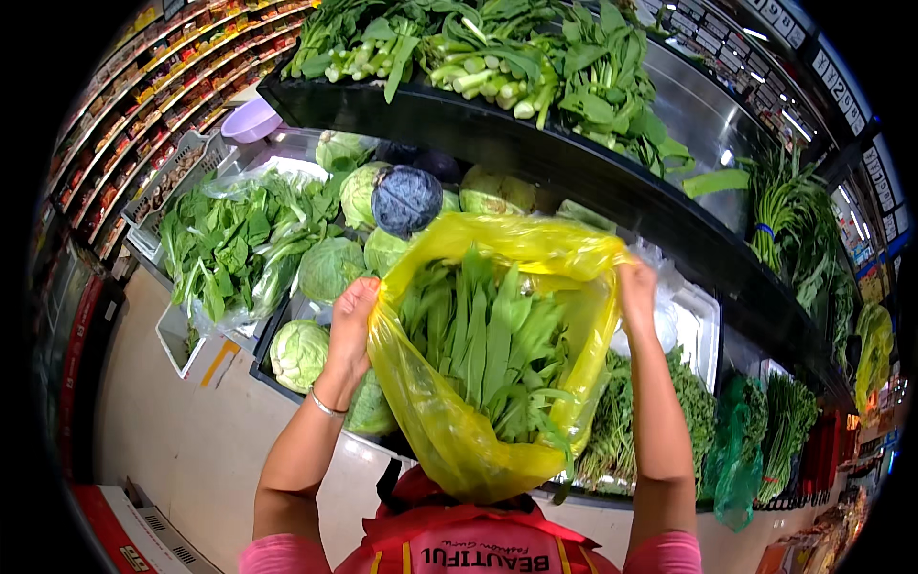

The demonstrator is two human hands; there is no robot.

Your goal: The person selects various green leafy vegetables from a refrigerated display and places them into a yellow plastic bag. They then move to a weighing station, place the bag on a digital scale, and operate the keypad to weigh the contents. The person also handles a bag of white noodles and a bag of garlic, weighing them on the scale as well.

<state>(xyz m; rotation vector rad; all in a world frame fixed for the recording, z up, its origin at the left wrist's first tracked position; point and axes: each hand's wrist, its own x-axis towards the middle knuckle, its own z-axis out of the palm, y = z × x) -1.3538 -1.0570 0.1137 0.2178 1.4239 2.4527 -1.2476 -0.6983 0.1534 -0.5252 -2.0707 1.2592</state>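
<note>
A yellow plastic bag (423, 423) is stretched wide between my two hands, its mouth facing up at me. Long-leaved greens (488, 337) fill it, and a few leaves poke over the near right rim. My left hand (355, 323) pinches the rim at the left corner, while my right hand (637, 287) grips the far right corner. Beneath the bag's left side lie green cabbages (301, 355), partly hidden by the bag. A purple cabbage (407, 199) sits just beyond the rim.
A black-edged shelf (459, 115) of bundled leafy stalks (495, 72) spans the far side. Loose greens (237, 237) heap at left beside a crate (172, 179) and a purple basin (251, 120). Curly greens (617, 423) and a white foam box (699, 323) lie at right.
</note>
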